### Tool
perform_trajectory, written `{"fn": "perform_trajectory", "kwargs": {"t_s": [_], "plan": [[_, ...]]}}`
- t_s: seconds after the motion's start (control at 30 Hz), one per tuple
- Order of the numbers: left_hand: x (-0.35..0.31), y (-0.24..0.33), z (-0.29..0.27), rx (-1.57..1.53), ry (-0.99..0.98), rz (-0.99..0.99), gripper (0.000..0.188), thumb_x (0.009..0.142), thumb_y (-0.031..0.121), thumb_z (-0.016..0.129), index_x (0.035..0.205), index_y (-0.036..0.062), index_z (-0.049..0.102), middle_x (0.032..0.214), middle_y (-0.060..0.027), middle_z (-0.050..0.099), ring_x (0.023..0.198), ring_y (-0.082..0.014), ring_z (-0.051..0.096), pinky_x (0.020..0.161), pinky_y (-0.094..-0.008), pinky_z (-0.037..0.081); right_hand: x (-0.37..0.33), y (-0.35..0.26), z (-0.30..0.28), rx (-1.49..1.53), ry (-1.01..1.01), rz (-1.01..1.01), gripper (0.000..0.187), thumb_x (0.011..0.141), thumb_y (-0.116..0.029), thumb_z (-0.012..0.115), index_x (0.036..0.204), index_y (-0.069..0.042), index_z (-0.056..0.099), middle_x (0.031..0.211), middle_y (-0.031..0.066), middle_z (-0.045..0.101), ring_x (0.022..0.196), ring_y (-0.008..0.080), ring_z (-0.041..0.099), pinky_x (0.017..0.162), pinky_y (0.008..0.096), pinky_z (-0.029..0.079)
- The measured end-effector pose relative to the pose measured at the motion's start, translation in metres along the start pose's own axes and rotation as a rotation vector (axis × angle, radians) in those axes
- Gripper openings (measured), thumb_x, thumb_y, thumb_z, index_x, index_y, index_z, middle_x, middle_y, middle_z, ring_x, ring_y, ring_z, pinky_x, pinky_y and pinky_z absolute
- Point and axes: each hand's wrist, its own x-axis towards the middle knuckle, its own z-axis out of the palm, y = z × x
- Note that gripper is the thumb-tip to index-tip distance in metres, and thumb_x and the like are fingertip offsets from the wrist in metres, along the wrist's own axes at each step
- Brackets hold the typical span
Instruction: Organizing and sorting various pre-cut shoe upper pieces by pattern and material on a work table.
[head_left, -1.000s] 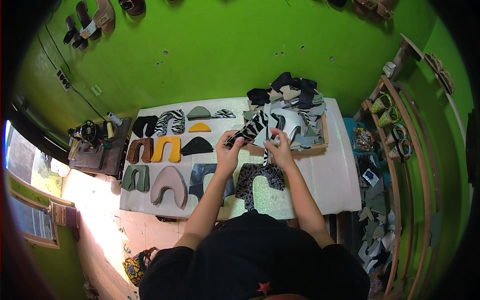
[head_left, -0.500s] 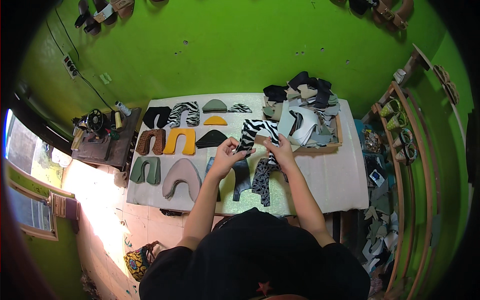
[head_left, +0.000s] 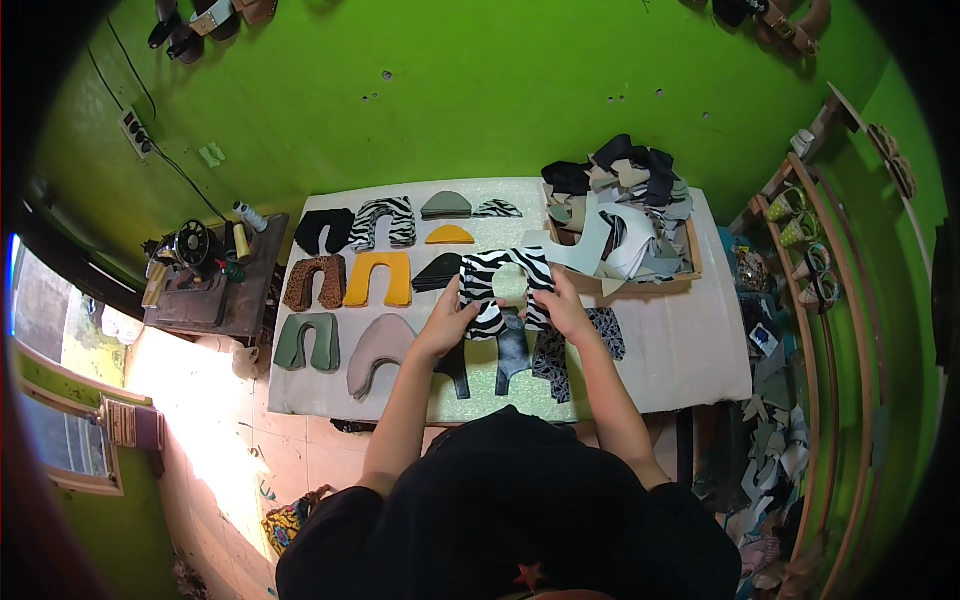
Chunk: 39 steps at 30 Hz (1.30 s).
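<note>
A zebra-striped, arch-shaped piece of material (head_left: pixel 500 262) is held up over the table. My left hand (head_left: pixel 448 322) pinches its left leg and my right hand (head_left: pixel 564 308) its right leg. Under it on the table lie a dark, glossy arch piece (head_left: pixel 514 362) and a grey-and-black patterned arch piece (head_left: pixel 606 332), both partly covered. Left of my hands are stacks of cut arches: pink (head_left: pixel 380 345), green (head_left: pixel 308 342), yellow (head_left: pixel 378 280), brown spotted (head_left: pixel 314 284), zebra (head_left: pixel 383 222) and black (head_left: pixel 324 230).
Half-round pieces in green (head_left: pixel 446 205), zebra (head_left: pixel 497 208), yellow (head_left: pixel 449 234) and black (head_left: pixel 436 272) lie behind. A box (head_left: pixel 640 285) heaped with offcuts stands at the back right. A sewing machine (head_left: pixel 194 245) is at far left, a wooden shoe rack (head_left: pixel 806 300) at right.
Both hands, still on the zebra arch, have lowered it slightly and turned it flatter toward me, legs pointing down. The view has shifted a little, so the table sits farther right.
</note>
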Motion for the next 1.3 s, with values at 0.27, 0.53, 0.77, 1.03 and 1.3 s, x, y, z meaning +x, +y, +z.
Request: {"fn": "perform_trajectory", "kwargs": {"t_s": [0.27,0.53,0.77,1.03,1.3], "plan": [[-0.011,0.025,-0.023,0.131,0.015,-0.048,0.049,0.081,-0.011,0.040,0.127,0.0006,0.027,0.109,-0.0110,0.054,0.101,-0.0144,0.051,0.086,-0.0258,0.040,0.013,0.018,0.014,-0.496,0.138,-0.371,0.030,0.074,-0.001,0.059,0.102,0.004,0.051,0.095,0.0104,0.060,0.086,0.0169,0.057,0.077,0.0284,0.044],[-0.012,0.011,-0.062,0.013,0.000,-0.148,0.057,0.077,-0.011,0.043,0.130,0.0038,0.029,0.101,-0.0083,0.057,0.090,-0.0121,0.056,0.078,-0.0229,0.044,0.030,0.041,0.030,-0.756,0.316,-0.355,0.029,0.072,-0.007,0.061,0.098,0.004,0.054,0.092,0.0196,0.061,0.090,0.0287,0.060,0.077,0.0322,0.045],[-0.013,0.015,-0.080,-0.106,0.022,-0.307,0.023,0.092,0.014,0.043,0.109,0.0002,0.049,0.094,-0.0133,0.063,0.078,-0.0163,0.062,0.066,-0.0259,0.051,0.036,0.035,0.056,-0.518,0.088,-0.114,0.021,0.085,-0.019,0.054,0.089,0.001,0.055,0.066,0.0033,0.050,0.058,0.0083,0.043,0.051,0.0260,0.038],[-0.008,0.004,-0.083,-0.074,0.089,-0.281,0.025,0.092,0.015,0.041,0.113,0.0013,0.044,0.085,-0.0148,0.063,0.068,-0.0201,0.063,0.056,-0.0274,0.052,0.045,0.043,0.065,-0.657,0.068,-0.214,0.028,0.080,-0.012,0.058,0.102,0.003,0.055,0.087,0.0149,0.063,0.071,0.0201,0.060,0.064,0.0290,0.047],[0.002,-0.002,-0.094,0.004,0.175,-0.177,0.026,0.090,0.013,0.047,0.112,-0.0005,0.047,0.079,-0.0088,0.062,0.066,-0.0093,0.057,0.057,-0.0207,0.046,0.071,0.045,0.081,-0.694,0.178,-0.362,0.023,0.079,-0.011,0.057,0.096,0.005,0.057,0.080,0.0179,0.062,0.075,0.0228,0.062,0.066,0.0295,0.047]]}}
